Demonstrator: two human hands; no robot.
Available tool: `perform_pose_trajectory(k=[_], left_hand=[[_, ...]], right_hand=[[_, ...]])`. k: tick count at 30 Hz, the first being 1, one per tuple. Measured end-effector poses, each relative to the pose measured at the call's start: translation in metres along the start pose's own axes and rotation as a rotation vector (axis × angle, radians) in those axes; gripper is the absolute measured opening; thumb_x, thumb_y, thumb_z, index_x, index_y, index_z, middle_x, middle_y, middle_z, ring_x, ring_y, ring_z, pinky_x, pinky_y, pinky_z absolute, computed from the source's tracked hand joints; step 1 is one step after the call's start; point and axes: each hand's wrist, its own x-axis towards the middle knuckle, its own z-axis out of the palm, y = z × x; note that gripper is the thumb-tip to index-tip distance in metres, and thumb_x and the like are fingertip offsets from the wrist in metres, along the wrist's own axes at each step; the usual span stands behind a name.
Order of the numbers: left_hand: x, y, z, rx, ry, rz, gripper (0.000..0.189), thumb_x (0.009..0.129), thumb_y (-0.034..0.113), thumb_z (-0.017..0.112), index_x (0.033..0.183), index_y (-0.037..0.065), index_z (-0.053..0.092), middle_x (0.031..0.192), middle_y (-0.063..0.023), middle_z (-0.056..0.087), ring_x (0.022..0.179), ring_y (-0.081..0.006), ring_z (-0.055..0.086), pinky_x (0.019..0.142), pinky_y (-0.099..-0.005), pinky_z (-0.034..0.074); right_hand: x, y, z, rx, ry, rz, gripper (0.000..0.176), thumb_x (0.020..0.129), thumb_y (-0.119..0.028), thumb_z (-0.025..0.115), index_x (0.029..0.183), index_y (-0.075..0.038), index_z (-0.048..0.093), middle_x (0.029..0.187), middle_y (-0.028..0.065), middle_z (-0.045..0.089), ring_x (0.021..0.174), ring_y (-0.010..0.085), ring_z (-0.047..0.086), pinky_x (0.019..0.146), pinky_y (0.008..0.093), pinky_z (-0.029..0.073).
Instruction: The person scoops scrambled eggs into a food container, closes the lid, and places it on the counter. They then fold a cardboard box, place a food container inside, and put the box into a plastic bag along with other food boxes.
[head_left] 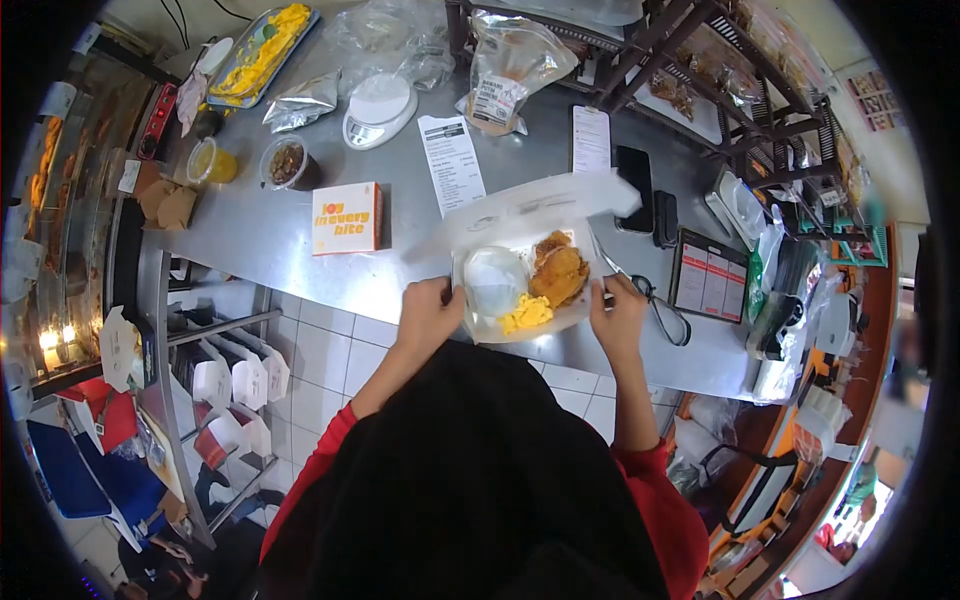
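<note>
An open white takeaway box [591, 262] is between my hands near the front edge of the metal table, its lid [540, 205] raised at the back. Inside lie a rounded portion in white wrapping [495, 280], a brown piece of fried chicken [560, 270] and some yellow scrambled egg [527, 313]. My left hand [430, 312] grips the box's left side, thumb against the wall. On the opposite side my right hand [615, 308] pinches the edge. Scissors [672, 310] with dark handles rest just beyond my right hand.
A printed receipt [452, 160], an orange-and-white box [347, 218], a cup of dark food [287, 163] and a white scale [380, 110] occupy the table [270, 235]. Phones [634, 190] and a tablet [708, 275] lie right. A dark rack [690, 60] stands behind.
</note>
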Motion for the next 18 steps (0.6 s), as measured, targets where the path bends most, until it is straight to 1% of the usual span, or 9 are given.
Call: perform_pose_trajectory(k=[2,5,8,11,12,13,16,17,18], left_hand=[[0.0,-0.017,0.022,-0.038,0.057,0.064,0.031,0.08,0.021,0.061,0.066,-0.007,0.056,0.049,-0.0186,0.048,0.04,-0.0257,0.047,0.044,-0.0362,0.037],[-0.006,0.007,0.004,0.05,-0.049,-0.086,0.03,0.08,0.023,0.066,0.072,-0.005,0.058,0.055,-0.0139,0.055,0.044,-0.0209,0.05,0.046,-0.0331,0.041],[-0.015,-0.001,-0.005,-0.236,0.116,0.042,0.023,0.077,0.017,0.072,0.075,-0.002,0.059,0.063,-0.0063,0.059,0.053,-0.0134,0.053,0.051,-0.0277,0.044],[-0.015,-0.014,-0.04,-0.164,0.344,-0.006,0.016,0.072,0.001,0.071,0.082,0.0,0.059,0.075,-0.0024,0.06,0.064,-0.012,0.056,0.063,-0.026,0.048],[-0.011,-0.017,-0.052,-0.2,0.382,0.046,0.024,0.07,0.0,0.073,0.088,0.0,0.057,0.08,-0.0033,0.058,0.071,-0.0124,0.056,0.066,-0.0265,0.048],[-0.004,-0.018,-0.061,-0.237,0.418,0.097,0.032,0.068,-0.002,0.074,0.093,0.0,0.055,0.086,-0.0042,0.057,0.077,-0.0127,0.057,0.068,-0.027,0.049],[0.014,0.017,-0.072,-0.102,0.339,0.385,0.085,0.058,0.019,0.085,0.126,0.001,0.037,0.128,-0.0125,0.044,0.115,-0.0266,0.047,0.096,-0.0397,0.037],[0.016,0.027,-0.062,-0.192,0.339,0.38,0.073,0.06,0.017,0.083,0.121,0.002,0.045,0.128,-0.0135,0.046,0.117,-0.0299,0.046,0.098,-0.0417,0.035],[0.02,0.03,-0.059,-0.103,0.227,0.471,0.062,0.062,0.016,0.082,0.114,0.002,0.05,0.129,-0.0138,0.046,0.119,-0.0301,0.045,0.096,-0.0402,0.038]], right_hand=[[-0.003,0.004,-0.002,0.113,0.027,0.017,0.01,0.081,-0.006,0.059,0.078,0.004,0.059,0.07,0.0149,0.057,0.062,0.0296,0.062,0.054,0.0326,0.051],[-0.004,0.008,-0.011,0.176,-0.054,0.029,0.015,0.083,-0.01,0.06,0.082,0.004,0.06,0.076,0.0159,0.06,0.066,0.0295,0.063,0.054,0.033,0.05],[0.002,0.004,-0.029,0.083,-0.177,0.018,0.018,0.084,-0.014,0.061,0.085,0.004,0.061,0.08,0.0159,0.062,0.069,0.0272,0.064,0.056,0.0316,0.049],[0.02,0.016,-0.06,0.027,0.061,-0.03,0.019,0.087,-0.015,0.059,0.096,0.002,0.063,0.083,0.0122,0.063,0.07,0.0197,0.063,0.061,0.0291,0.049],[0.03,0.007,-0.077,-0.004,0.132,-0.051,0.021,0.089,-0.015,0.057,0.101,0.001,0.064,0.084,0.0105,0.064,0.07,0.0156,0.062,0.063,0.0279,0.05],[0.042,-0.013,-0.089,0.063,0.198,-0.056,0.019,0.086,-0.013,0.059,0.1,0.0,0.065,0.086,0.0104,0.064,0.076,0.0191,0.062,0.069,0.0294,0.049],[0.071,-0.075,-0.097,0.028,0.362,-0.273,0.018,0.08,-0.008,0.064,0.097,-0.001,0.065,0.092,0.0117,0.065,0.093,0.0249,0.06,0.085,0.0324,0.043],[0.076,-0.087,-0.093,-0.02,0.418,-0.386,0.019,0.079,-0.007,0.065,0.096,-0.001,0.065,0.095,0.0124,0.065,0.099,0.0261,0.059,0.091,0.0331,0.041],[0.078,-0.087,-0.088,0.008,0.311,-0.355,0.018,0.078,-0.007,0.065,0.095,-0.001,0.065,0.097,0.0126,0.065,0.102,0.027,0.058,0.094,0.0347,0.038]])
